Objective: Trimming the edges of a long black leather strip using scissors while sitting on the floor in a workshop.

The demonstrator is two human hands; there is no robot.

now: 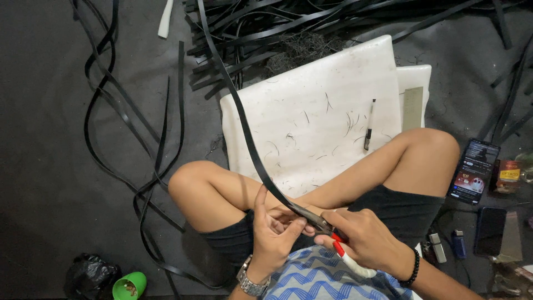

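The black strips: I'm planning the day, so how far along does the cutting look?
Done, it seems: loose black strips lie spread over the floor, and fine trimmings dot the white board. In hand: the left hand holds one long strip while the right hand works scissors on it. Left: a tangled pile of strips beyond the board.
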